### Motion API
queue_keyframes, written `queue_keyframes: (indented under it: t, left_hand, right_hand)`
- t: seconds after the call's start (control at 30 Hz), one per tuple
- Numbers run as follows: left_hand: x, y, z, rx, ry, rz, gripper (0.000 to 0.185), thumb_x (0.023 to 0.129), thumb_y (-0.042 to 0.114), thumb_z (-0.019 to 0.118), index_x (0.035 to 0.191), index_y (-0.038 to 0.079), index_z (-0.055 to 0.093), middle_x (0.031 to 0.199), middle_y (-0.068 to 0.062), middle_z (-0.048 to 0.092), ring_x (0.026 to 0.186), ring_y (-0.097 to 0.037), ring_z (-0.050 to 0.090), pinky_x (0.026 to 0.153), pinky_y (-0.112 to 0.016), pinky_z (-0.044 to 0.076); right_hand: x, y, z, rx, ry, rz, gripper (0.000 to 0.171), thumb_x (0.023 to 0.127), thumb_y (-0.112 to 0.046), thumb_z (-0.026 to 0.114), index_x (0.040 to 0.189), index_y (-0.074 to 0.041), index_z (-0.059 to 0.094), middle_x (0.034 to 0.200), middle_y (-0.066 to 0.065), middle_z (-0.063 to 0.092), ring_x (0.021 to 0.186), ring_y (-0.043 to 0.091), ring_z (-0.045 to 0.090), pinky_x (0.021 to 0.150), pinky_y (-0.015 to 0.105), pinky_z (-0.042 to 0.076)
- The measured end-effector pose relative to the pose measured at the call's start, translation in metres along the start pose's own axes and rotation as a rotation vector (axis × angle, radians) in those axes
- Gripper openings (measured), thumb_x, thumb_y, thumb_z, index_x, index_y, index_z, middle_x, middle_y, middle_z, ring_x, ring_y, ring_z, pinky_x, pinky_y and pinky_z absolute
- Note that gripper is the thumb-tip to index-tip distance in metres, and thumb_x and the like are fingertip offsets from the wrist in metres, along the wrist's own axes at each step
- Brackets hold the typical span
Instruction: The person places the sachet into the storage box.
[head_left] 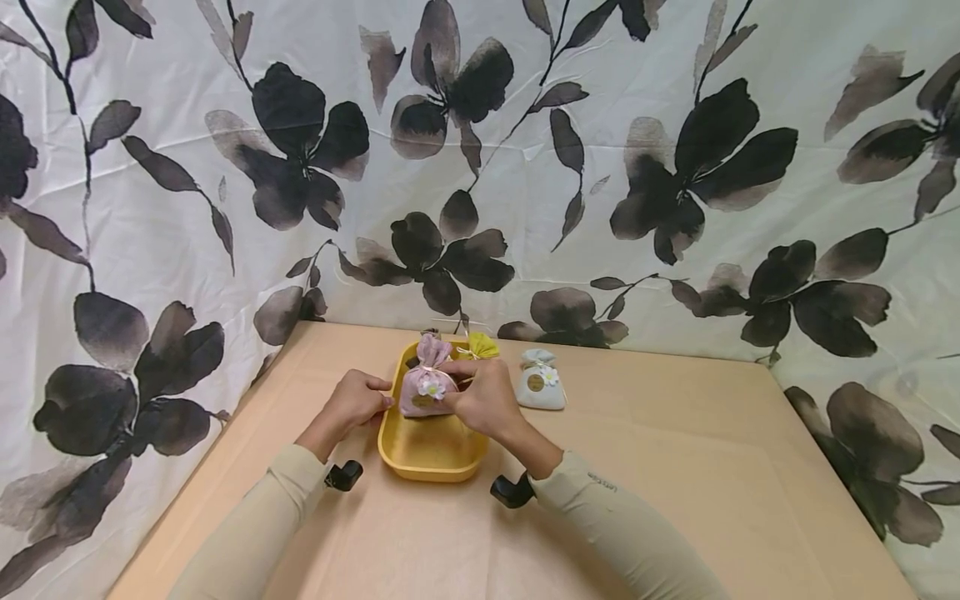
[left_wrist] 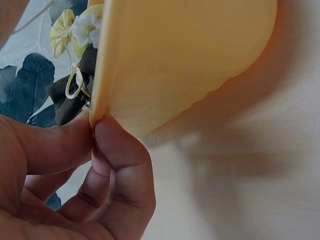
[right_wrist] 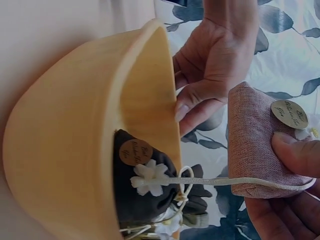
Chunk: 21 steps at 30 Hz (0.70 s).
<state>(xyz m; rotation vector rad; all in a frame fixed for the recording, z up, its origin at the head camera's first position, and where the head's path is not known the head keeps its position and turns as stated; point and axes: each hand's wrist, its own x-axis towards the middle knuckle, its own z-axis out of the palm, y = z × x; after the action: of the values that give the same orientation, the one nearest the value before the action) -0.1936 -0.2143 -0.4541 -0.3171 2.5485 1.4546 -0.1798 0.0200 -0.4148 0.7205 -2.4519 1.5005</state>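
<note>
Head view looks down at a tan table [head_left: 675, 467] set against a white curtain [head_left: 187, 208] printed with dark flowers. Going from left to right: my left hand [head_left: 356, 402] is at the left rim of a yellow tray [head_left: 431, 454], which stands near the far edge of the table, left of its middle. The left wrist view shows the thumb and a bent forefinger [left_wrist: 117, 155] pinching that rim [left_wrist: 100, 75], fingers curled narrow around it. Just right of this hand, over the far half of the tray, is a pink cloth pouch [head_left: 425, 387] with a tied neck, a small white flower and a round gold label. My right hand [head_left: 487, 400] grips the pouch from the right side; in the right wrist view the thumb [right_wrist: 297, 152] presses its front below the label [right_wrist: 289, 114], other fingers curl beneath it, and a cream cord [right_wrist: 235, 181] trails from it toward the tray. Inside the tray, at its far end, lies a dark pouch [right_wrist: 145, 195] with its own white flower and gold label, and a yellow-green pouch [head_left: 480, 346] shows beside it at the far rim. Further right, on the bare table just beside the tray, stands a pale grey pouch [head_left: 540, 383], untouched. Both my sleeves are beige.
</note>
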Motion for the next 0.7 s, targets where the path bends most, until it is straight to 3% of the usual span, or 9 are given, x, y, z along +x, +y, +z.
queue_keyframes:
  t: [0.3,0.7]
  left_hand:
    - [0.001,0.001,0.000,-0.002,-0.003,-0.004,0.042,0.092,-0.001,0.068,0.134,-0.004,0.067,0.113,-0.020,0.074,0.070,-0.012,0.064,0.069,-0.036,0.064]
    - [0.002,0.000,0.001,-0.014,-0.003,-0.011,0.042,0.092,-0.003,0.067,0.134,-0.005,0.067,0.102,-0.015,0.074,0.067,-0.013,0.063,0.068,-0.036,0.064]
  right_hand:
    - [0.000,0.008,0.008,-0.006,0.000,0.003,0.025,0.076,0.005,0.080,0.099,-0.003,0.083,0.091,0.010,0.081,0.077,0.020,0.073,0.067,0.021,0.060]
    - [-0.002,0.013,0.014,-0.081,-0.021,-0.016,0.026,0.077,0.003,0.079,0.101,-0.004,0.083,0.094,0.009,0.081,0.078,0.012,0.068,0.066,0.018,0.056]
